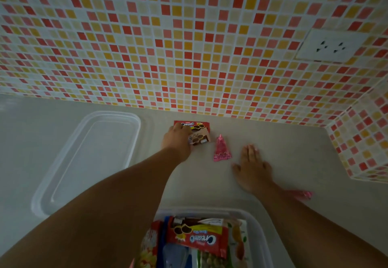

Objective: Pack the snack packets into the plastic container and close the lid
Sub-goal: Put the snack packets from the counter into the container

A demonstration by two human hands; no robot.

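Note:
A clear plastic container (259,225) sits at the near edge of the counter, with several snack packets in it, a red cream-biscuit packet (197,239) on top. Its clear lid (84,162) lies flat to the left. My left hand (178,141) is stretched far forward with its fingers on two biscuit packets (199,133) near the wall; whether it grips them is unclear. A pink triangular packet (221,150) lies just right of them. My right hand (252,166) rests flat on the counter, fingers spread, holding nothing. Another pink packet (302,194) shows behind my right forearm.
The grey counter (294,152) ends at a mosaic-tiled wall (189,47) close behind the packets. A tiled ledge (363,141) juts out at the right. A white wall socket (331,46) sits on the wall at upper right.

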